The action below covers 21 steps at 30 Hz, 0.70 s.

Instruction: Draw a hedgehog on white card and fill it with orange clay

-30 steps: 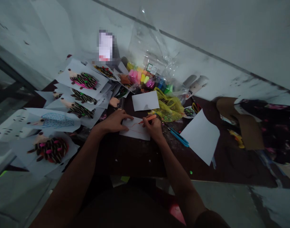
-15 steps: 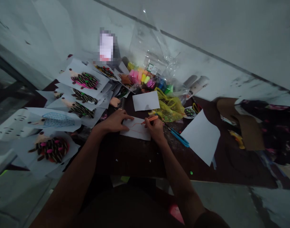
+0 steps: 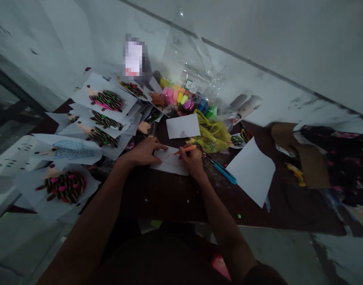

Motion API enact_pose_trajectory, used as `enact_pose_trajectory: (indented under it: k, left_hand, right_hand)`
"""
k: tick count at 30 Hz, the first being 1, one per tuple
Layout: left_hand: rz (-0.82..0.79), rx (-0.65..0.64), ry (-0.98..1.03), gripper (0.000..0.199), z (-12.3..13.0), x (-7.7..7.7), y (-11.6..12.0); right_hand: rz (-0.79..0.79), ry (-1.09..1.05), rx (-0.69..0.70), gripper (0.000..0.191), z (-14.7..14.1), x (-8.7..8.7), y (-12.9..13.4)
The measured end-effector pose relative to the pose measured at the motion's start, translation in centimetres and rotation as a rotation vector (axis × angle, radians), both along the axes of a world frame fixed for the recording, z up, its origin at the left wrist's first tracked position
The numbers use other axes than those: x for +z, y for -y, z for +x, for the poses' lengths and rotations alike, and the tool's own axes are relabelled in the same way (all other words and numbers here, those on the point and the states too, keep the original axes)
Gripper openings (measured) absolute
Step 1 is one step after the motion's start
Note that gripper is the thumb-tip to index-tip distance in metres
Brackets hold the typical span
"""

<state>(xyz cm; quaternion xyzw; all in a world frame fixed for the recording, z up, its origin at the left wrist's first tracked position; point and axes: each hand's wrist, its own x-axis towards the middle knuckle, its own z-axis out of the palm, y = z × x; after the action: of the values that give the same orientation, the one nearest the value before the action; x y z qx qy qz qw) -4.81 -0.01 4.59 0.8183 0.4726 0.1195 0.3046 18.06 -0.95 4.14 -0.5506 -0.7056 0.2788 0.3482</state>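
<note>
Between the tabletop's (image 3: 169, 200) front and back edges, your right hand (image 3: 193, 160) grips a pen (image 3: 190, 148) over the paper (image 3: 172, 169); your left hand (image 3: 144, 152), thumb and fingers apart, rests on it.

No readable text; green-and-white label (image 3: 191, 86) on clear plastic bag (image 3: 196, 74), print too small.

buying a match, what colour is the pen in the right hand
Orange; the pen in the right hand shows best in the head view.
</note>
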Motion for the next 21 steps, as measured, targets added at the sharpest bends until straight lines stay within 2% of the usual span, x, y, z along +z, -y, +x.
enact_pose_trajectory:
  k: [21]
  left_hand:
    - [-0.003, 0.009, -0.003, 0.059, 0.1, 0.3, 0.2]
  right_hand:
    - [-0.036, -0.031, 0.081, 0.025, -1.4, 0.5, 0.4]
